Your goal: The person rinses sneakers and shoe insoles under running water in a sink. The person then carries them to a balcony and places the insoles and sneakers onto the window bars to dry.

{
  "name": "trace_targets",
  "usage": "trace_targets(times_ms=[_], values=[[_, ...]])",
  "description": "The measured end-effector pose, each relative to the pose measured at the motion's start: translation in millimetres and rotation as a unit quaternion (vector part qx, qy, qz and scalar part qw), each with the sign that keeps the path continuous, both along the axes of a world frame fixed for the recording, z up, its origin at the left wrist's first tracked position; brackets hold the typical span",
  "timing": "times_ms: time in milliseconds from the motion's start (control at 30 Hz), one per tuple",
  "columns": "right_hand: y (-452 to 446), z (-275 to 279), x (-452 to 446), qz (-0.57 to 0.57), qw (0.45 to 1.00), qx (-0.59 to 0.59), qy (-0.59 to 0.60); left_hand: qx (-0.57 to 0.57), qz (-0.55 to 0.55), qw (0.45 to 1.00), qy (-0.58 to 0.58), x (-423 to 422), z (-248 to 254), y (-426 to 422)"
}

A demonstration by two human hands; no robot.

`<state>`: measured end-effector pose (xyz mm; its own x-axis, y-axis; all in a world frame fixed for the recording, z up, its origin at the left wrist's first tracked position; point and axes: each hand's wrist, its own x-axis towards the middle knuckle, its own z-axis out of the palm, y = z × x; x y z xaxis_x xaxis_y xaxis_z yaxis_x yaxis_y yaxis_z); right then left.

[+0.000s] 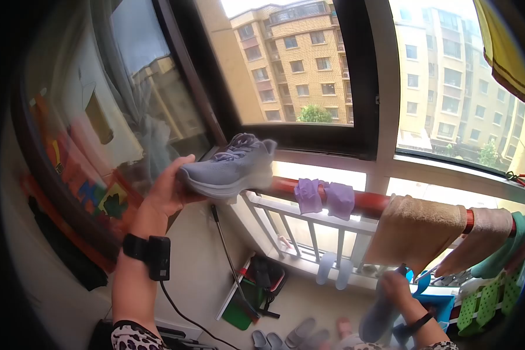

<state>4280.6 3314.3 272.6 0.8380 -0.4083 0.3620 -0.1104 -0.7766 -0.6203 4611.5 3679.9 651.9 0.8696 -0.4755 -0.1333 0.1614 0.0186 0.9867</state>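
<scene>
My left hand (168,189) is raised toward the window and closed around a grey lace-up sneaker (227,168), gripping it near the toe. The sneaker's toe points left, its laces face up and its pale sole faces down. Low on the right, my right hand (395,289) grips a second grey shoe (375,318), which hangs downward and looks somewhat blurred. A tan towel (417,230) drapes over the red rail (370,203) just above that hand. Two lilac cloths (324,198) lie over the same rail, between the two shoes.
A white railing (309,224) runs below the rail, with pale slippers (335,271) by it. On the floor are a green dustpan (239,309) and several slippers (300,332). A blue basin (440,306) and green perforated slippers (478,306) stand at right. The dark window frame (364,87) rises ahead.
</scene>
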Motion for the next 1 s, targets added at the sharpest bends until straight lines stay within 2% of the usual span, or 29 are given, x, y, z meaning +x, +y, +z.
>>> trace_targets(times_ms=[367,567,767,1000], values=[[-17.8,-32.1,29.8,0.073,0.997,0.028,0.018,0.128,0.008,0.991,0.036,78.7,0.2,-64.2],[-25.8,-33.4,37.8,0.084,0.996,0.004,0.017,0.112,-0.003,0.992,0.051,102.2,2.1,-61.1],[-31.2,-39.9,41.8,0.103,0.994,-0.005,0.027,0.081,0.04,0.995,0.031,113.6,-2.8,-71.5],[-28.0,-51.8,48.6,0.128,0.991,0.026,0.032,0.075,0.171,0.982,-0.019,139.6,-8.3,-109.8]])
